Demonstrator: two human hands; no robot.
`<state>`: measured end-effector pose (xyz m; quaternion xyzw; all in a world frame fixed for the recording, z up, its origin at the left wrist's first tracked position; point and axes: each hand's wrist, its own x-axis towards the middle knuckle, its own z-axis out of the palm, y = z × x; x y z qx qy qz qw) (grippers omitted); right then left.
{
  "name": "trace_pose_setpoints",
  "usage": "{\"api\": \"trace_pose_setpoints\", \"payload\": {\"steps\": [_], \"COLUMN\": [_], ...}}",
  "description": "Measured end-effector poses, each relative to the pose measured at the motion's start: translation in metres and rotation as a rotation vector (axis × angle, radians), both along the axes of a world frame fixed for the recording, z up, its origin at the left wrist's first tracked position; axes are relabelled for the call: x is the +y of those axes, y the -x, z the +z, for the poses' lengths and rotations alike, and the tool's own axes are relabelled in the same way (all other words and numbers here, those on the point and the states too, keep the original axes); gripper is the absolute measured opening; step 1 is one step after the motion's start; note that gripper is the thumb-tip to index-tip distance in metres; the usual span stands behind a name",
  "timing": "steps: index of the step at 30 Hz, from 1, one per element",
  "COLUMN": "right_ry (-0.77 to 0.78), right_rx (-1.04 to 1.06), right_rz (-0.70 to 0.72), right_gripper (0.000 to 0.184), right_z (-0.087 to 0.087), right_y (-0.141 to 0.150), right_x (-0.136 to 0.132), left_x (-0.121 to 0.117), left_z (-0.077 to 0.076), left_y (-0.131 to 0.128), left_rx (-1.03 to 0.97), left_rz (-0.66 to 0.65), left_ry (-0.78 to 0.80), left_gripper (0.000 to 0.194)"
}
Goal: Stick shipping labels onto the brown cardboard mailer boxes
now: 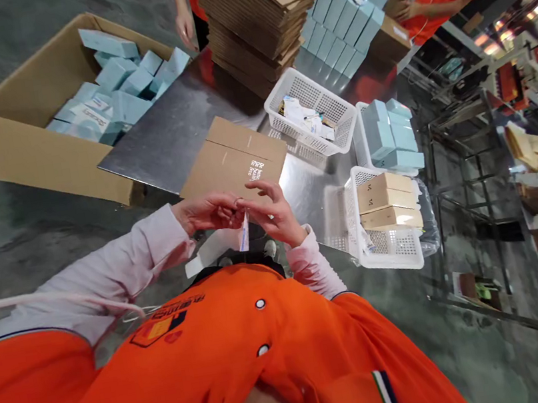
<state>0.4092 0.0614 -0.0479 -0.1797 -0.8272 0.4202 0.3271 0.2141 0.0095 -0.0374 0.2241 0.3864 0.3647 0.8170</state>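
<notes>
A small white paper slip with blue print (pixel 244 233) hangs between my two hands, in front of my body. My left hand (pixel 214 212) is closed, its thumb and fingertips pinched at the slip's upper end. Meeting it there are the fingertips of my right hand (pixel 275 215), whose other fingers are raised and partly spread. Just beyond both hands, a flat brown cardboard box (pixel 227 157) with white lettering lies on the metal table (pixel 161 126). Below my left hand is a whitish strip (pixel 213 249), partly hidden.
At left stands a large carton (pixel 52 170) of light-blue boxes. A cardboard stack (pixel 257 21) rises behind. White baskets (pixel 309 111) with slips, blue boxes (pixel 391 136) and tan boxes (pixel 385 201) line the right. Co-workers' hands (pixel 185 27) show at the far side.
</notes>
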Motion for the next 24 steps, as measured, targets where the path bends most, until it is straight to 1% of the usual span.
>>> {"api": "trace_pose_setpoints", "payload": {"steps": [2, 3, 5, 7, 10, 12, 14, 16, 17, 19, 21, 24], "right_ry": [-0.032, -0.018, 0.039, 0.104, 0.159, 0.209, 0.29, 0.353, 0.358, 0.338, 0.313, 0.265], "right_rx": [-0.013, -0.005, 0.019, 0.03, 0.045, 0.035, 0.001, -0.04, -0.058, -0.09, -0.131, -0.246], "right_rz": [0.054, 0.068, 0.054, -0.018, -0.183, -0.25, -0.264, -0.273, -0.29, -0.35, -0.438, -0.573], "right_gripper": [0.02, 0.02, 0.02, 0.023, 0.028, 0.028, 0.031, 0.032, 0.032, 0.029, 0.026, 0.024], "right_z": [0.004, 0.004, 0.001, -0.006, -0.017, -0.023, -0.029, -0.036, -0.039, -0.048, -0.058, -0.075], "right_y": [-0.004, -0.005, -0.006, -0.005, 0.0, 0.004, 0.007, 0.01, 0.013, 0.019, 0.031, 0.056], "right_x": [0.001, 0.0, -0.002, -0.005, -0.01, -0.015, -0.022, -0.029, -0.031, -0.027, -0.009, 0.042], "left_x": [-0.002, -0.003, -0.005, -0.009, -0.017, -0.024, -0.03, -0.034, -0.036, -0.04, -0.043, -0.045], "left_z": [-0.002, -0.004, -0.007, -0.01, -0.01, -0.013, -0.021, -0.035, -0.043, -0.062, -0.079, -0.1], "left_y": [-0.001, -0.001, -0.001, 0.0, 0.002, 0.005, 0.008, 0.011, 0.012, 0.013, 0.013, 0.017], "left_rx": [0.021, 0.037, 0.073, 0.148, 0.361, 0.486, 0.56, 0.604, 0.606, 0.543, 0.427, 0.321], "left_rz": [0.046, 0.06, 0.067, 0.081, 0.133, 0.134, 0.123, 0.146, 0.165, 0.226, 0.309, 0.394], "left_ry": [0.057, 0.066, 0.042, -0.056, -0.312, -0.437, -0.48, -0.465, -0.436, -0.325, -0.167, 0.01], "left_gripper": [0.016, 0.015, 0.016, 0.023, 0.038, 0.049, 0.046, 0.038, 0.037, 0.035, 0.032, 0.025]}}
